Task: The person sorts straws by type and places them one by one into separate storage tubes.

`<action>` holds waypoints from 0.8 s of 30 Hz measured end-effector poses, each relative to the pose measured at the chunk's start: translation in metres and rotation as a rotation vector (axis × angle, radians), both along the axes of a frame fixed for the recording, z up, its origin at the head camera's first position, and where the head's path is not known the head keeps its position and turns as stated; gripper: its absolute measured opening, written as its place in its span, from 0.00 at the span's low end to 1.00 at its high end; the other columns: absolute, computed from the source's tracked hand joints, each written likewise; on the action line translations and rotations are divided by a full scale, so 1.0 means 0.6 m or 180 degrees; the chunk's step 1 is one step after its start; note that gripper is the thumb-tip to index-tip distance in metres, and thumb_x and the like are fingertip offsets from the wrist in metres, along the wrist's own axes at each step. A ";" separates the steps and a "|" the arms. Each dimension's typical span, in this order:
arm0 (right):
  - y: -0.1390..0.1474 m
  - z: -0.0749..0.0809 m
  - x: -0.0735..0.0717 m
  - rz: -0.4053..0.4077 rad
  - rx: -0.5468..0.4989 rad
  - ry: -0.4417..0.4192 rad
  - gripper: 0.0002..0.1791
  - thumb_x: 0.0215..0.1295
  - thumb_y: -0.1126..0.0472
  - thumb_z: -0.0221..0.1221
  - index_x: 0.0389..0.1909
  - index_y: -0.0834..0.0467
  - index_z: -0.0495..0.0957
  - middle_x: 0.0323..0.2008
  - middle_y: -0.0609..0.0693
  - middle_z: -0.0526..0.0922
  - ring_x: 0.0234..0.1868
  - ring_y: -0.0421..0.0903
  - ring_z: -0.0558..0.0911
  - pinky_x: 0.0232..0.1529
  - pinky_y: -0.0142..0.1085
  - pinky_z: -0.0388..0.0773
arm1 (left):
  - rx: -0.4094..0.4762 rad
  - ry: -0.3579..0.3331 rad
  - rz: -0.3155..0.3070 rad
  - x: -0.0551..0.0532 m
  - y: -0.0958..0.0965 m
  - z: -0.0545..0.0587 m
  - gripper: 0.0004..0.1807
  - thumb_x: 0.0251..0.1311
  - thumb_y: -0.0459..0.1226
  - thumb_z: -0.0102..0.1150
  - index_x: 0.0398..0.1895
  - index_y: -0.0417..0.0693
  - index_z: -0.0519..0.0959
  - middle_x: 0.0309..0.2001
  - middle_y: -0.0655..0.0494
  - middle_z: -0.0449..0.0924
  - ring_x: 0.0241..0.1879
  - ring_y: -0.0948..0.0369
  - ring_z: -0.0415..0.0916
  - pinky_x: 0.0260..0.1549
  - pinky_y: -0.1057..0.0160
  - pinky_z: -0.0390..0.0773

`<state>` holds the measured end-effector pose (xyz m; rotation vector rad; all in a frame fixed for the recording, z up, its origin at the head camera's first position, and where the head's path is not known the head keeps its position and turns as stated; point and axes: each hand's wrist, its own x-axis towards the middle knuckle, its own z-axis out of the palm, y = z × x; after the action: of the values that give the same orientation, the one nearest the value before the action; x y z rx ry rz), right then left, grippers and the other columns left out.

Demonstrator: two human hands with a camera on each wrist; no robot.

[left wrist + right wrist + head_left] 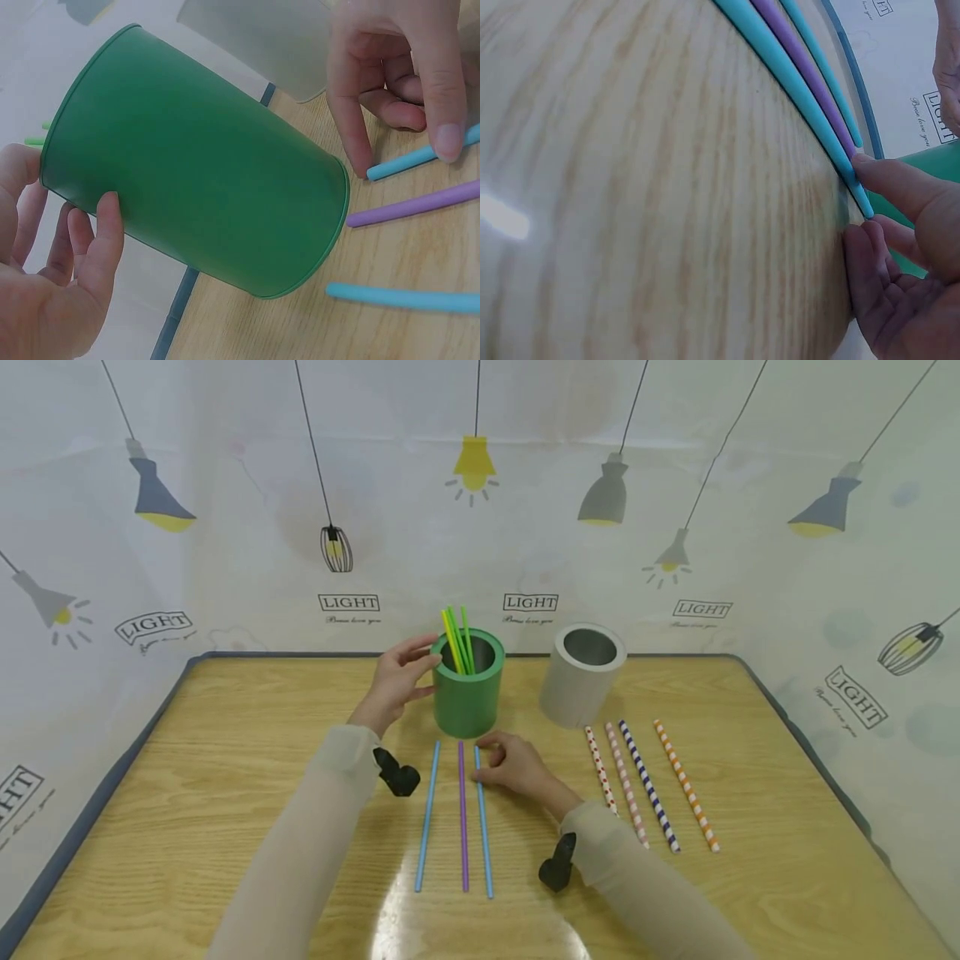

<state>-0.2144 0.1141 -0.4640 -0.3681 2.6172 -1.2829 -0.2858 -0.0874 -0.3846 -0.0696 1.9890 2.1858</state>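
Note:
My left hand (393, 683) grips the upper left side of an upright green cup (467, 706), thumb at the rim. Yellow and green straws (454, 639) lean inside that cup. In front of it, my right hand (519, 767) pinches the far end of a light blue straw (484, 835), with the thumb on the straw and the index finger at its tip. A purple straw (463, 827) lies just left of this one, and another blue straw (428, 818) lies further left. The left wrist view shows the blue straw's end (386, 171) between the right thumb and index finger.
A light grey cup (573, 689) stands to the right of the green one. Several patterned straws, among them an orange-striped straw (686, 785) and a navy-striped straw (648, 785), lie right of my right hand. Lamp-printed cloth rises behind the wooden table (225, 760).

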 end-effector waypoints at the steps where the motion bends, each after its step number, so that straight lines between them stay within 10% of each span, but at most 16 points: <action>1: 0.000 0.001 0.001 -0.0011 -0.0005 0.0014 0.24 0.47 0.62 0.70 0.46 0.63 0.76 0.23 0.48 0.74 0.25 0.41 0.70 0.25 0.30 0.70 | -0.0007 -0.0002 -0.0006 0.000 0.000 0.001 0.21 0.61 0.36 0.56 0.58 0.52 0.72 0.55 0.50 0.67 0.54 0.54 0.68 0.40 0.56 0.80; 16: -0.001 0.000 0.000 -0.0137 -0.0019 0.0031 0.23 0.45 0.64 0.70 0.45 0.64 0.76 0.21 0.48 0.76 0.22 0.40 0.73 0.25 0.30 0.73 | -0.0011 0.0023 -0.0007 0.000 0.002 0.004 0.21 0.61 0.35 0.56 0.58 0.52 0.72 0.55 0.49 0.67 0.54 0.55 0.68 0.40 0.56 0.80; 24: -0.005 0.008 -0.003 -0.0222 -0.0312 -0.0452 0.22 0.49 0.72 0.65 0.48 0.67 0.73 0.25 0.53 0.77 0.16 0.41 0.76 0.19 0.33 0.80 | 0.0011 0.0044 -0.0018 0.001 -0.001 0.000 0.21 0.61 0.35 0.56 0.59 0.51 0.72 0.55 0.49 0.66 0.54 0.54 0.68 0.41 0.55 0.80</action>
<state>-0.2164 0.1109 -0.4592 -0.1947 2.4756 -1.4084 -0.2852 -0.0883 -0.3844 -0.0484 1.9904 2.1921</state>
